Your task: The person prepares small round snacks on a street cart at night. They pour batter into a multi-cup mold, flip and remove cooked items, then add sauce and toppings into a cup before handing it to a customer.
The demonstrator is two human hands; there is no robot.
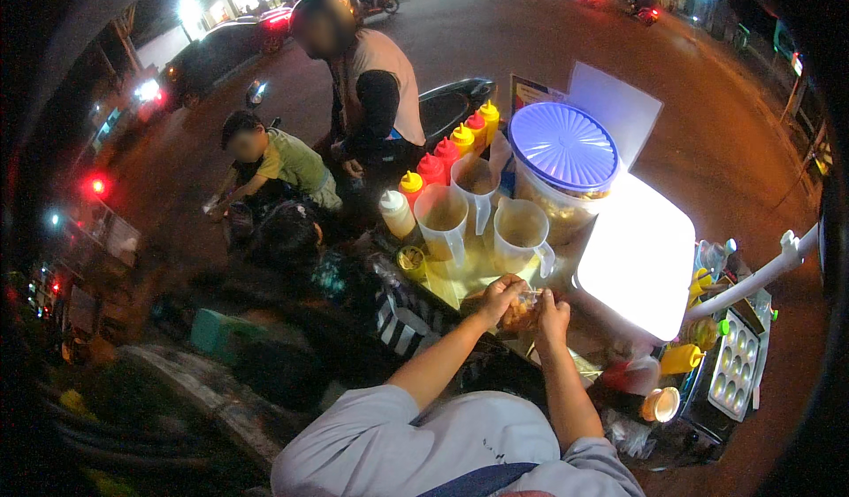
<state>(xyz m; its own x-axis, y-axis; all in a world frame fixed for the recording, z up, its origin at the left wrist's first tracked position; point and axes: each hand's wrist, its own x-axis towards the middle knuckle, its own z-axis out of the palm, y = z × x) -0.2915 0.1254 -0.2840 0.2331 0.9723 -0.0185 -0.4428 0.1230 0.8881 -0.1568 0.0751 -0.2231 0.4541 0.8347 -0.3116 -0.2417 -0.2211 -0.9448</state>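
Close in front of my body, a small clear plastic bag (516,318) with brownish-orange food inside hangs between my two hands. My left hand (502,295) pinches the top of the bag on one side, its fingers closed. The other side of the bag's top is gripped by my right hand (553,313), with the thumb raised along the edge. Just beyond my hands stand clear plastic measuring jugs, the nearest jug (522,230) almost above the bag. What exactly the food is, I cannot make out.
Red, yellow and white squeeze bottles (432,168) line the cart's left side. A large tub with a blue lid (564,146) stands behind the jugs, beside a bright white panel (638,258). At right is a pan with round moulds (734,369). People and a motorbike are at the left.
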